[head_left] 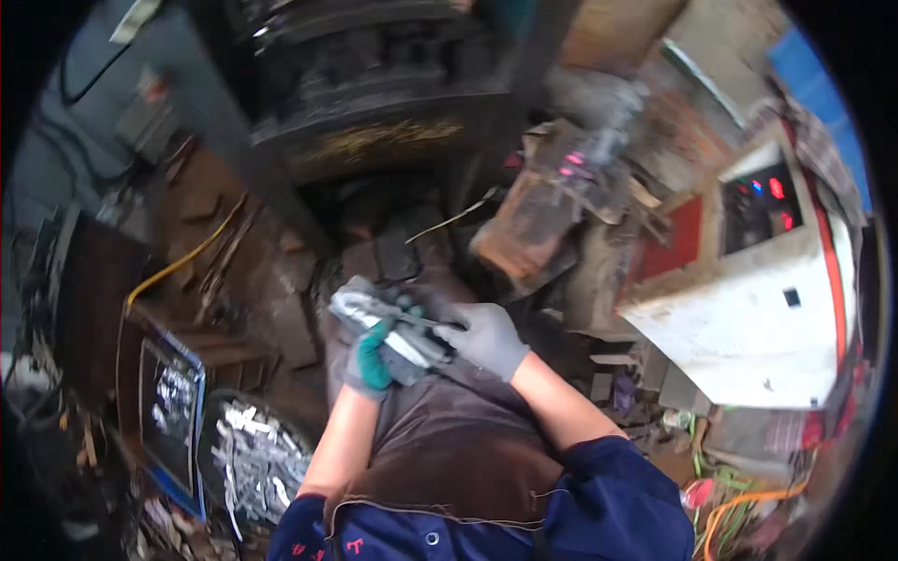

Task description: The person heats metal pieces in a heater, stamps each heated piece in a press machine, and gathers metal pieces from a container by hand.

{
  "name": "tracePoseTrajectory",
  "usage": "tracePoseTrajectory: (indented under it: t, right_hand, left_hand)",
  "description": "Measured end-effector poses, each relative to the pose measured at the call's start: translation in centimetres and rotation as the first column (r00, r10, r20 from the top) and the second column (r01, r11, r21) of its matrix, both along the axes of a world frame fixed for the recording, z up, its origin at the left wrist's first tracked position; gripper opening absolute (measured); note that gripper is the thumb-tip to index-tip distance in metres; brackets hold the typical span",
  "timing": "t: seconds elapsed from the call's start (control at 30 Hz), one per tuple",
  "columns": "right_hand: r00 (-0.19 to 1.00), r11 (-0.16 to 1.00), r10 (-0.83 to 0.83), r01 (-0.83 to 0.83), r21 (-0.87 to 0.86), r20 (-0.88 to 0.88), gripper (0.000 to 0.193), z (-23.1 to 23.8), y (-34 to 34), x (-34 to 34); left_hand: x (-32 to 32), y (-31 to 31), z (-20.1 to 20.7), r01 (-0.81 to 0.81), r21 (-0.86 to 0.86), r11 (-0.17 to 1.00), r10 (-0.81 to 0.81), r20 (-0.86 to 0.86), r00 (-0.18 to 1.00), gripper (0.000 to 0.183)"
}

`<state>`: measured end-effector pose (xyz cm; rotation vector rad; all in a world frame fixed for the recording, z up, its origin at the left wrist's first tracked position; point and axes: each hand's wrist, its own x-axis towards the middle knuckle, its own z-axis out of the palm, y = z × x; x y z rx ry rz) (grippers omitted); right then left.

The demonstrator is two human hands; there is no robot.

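Over my lap, in front of a brown apron point(449, 430), my left hand point(370, 360) in a grey and green glove is closed around a bundle of silvery metal pieces point(412, 346). The bundle lies slantwise, its bright end pointing up and left; motion blur hides how many pieces there are. On its right side, my right hand point(488, 340) in a grey glove has its fingers pinched on a thin grey rod point(412, 318) that runs along the top of the metal. Blur keeps the rod's exact kind from showing.
A dark heavy machine point(374, 112) stands ahead. At right are a rusty block point(524, 229) and a white control cabinet point(748, 318) with lit red displays. Shiny metal strips point(253, 458) fill a container at lower left, beside a blue-edged frame point(198, 421). A yellow hose point(187, 257) curves at left.
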<state>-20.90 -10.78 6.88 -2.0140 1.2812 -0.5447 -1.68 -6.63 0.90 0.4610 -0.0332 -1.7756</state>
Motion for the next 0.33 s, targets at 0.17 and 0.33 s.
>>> tracePoseTrajectory:
  t: [0.17,0.33]
  right_hand:
    - [0.525,0.738,-0.674,0.443,0.509,0.519,0.02,-1.6,0.4,-7.1]
    - [0.101,0.637,-0.723,0.48,0.603,0.683,0.022,-4.2,-2.1,-13.2]
  left_hand:
    - [0.1,-0.7,-0.9,0.081,-0.056,0.995,-0.081,-0.003,0.997,0.045]
    - [-0.2,-1.3,-1.1,0.118,-0.067,0.991,-0.117,0.013,0.993,0.046]
